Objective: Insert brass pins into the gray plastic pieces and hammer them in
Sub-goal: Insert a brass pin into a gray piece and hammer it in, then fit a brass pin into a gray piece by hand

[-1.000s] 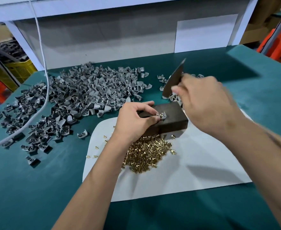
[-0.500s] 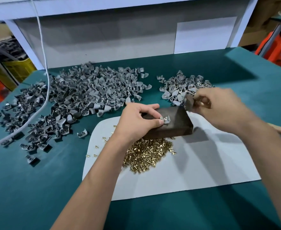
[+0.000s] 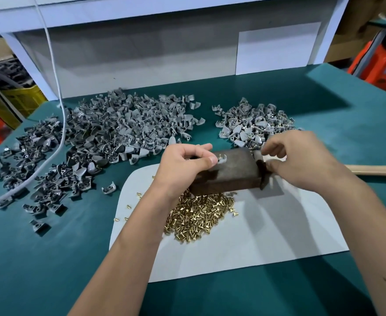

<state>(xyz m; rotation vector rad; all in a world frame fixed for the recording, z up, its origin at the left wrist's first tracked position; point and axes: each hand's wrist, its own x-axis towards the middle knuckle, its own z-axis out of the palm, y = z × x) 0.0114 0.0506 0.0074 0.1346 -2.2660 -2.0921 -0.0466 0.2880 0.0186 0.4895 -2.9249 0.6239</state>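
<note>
Head view, items by size. Green surface: it carries everything below. White sheet: lies flat on the surface in front of you, under the block and the pins. Large heap of gray plastic pieces: spread over the surface to your left and ahead, with a white cable trailing across its left part. Smaller heap of gray pieces: beyond the block on the right, apart from the large heap, some showing brass. Dark block: sits at the far edge of the sheet, between your two hands. Pile of brass pins: on the sheet, just in front of the block, with a few strays to its left. Hammer: lies on the surface to the right; its wooden handle runs out behind your right wrist and its dark head rests against the block's right end. Your left hand: curled, pinching one gray plastic piece against the block's top. Your right hand: fingers curled round the hammer just below its head.
</note>
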